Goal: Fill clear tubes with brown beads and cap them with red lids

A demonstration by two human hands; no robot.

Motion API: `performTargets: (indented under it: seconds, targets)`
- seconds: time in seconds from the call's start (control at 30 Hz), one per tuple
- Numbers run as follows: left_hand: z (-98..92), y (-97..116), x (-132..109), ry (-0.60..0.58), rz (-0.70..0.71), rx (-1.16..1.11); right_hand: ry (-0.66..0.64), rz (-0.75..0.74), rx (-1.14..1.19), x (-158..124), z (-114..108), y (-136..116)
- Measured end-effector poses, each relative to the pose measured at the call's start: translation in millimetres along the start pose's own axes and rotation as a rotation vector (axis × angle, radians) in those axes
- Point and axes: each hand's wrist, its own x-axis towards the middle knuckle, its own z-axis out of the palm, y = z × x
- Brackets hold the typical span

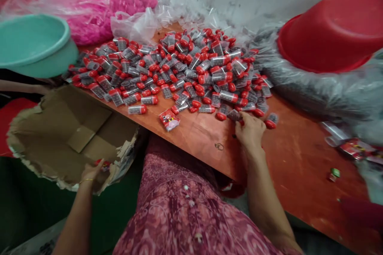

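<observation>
A wide heap of clear tubes with red caps point(179, 67), dark pieces inside, covers the orange table point(203, 139). At the heap's near right edge, my right hand point(250, 129) has its fingers closed on one clear tube point(235, 115). My left hand point(91, 173) is over the near side of the torn cardboard box point(62, 123), low at the left, with its fingers closed round a small red packet point(103, 164). Another red printed packet point(169, 120) lies on the table in front of the heap.
A teal basin point(36, 48) and pink pieces in clear plastic point(104, 4) stand at the left. A red tub point(332, 32) rests on plastic bags at the right. Red packets point(356, 148) lie near the right edge. Another person's arm point(24, 87) shows at the far left.
</observation>
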Motion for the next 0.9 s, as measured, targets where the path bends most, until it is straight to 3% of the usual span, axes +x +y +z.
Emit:
performTargets:
  seconds: [0.1,0.17,0.23,0.3,0.4,0.5,0.6,0.77,0.9]
  targets:
    - [-1.4,41,-25,0.148,0.101,-0.182,0.029,-0.213,0.157,-12,6,5]
    - [-5.0,84,-53,0.223,0.336,-0.404,-0.001,-0.33,0.259,-19,10,3]
    - [-7.2,130,-86,0.241,0.674,-0.466,-0.067,-0.399,0.321,-25,13,-5]
    - [-5.5,171,-115,0.194,0.983,-0.451,-0.067,-0.374,0.342,-31,13,-18]
    - [4.6,213,-136,0.118,1.199,-0.266,0.05,-0.132,0.298,-41,6,-38]
    - [16.2,232,-134,0.062,1.206,-0.062,-0.077,0.139,0.188,-50,-5,-54]
    - [21.8,237,-128,0.025,1.154,-0.017,-0.278,0.267,0.094,-50,-13,-65]
    - [23.3,234,-128,0.038,1.133,-0.065,-0.36,0.104,-0.035,-42,-21,-68]
    - [25.6,234,-126,0.104,1.176,-0.058,-0.323,0.008,-0.128,-44,-20,-69]
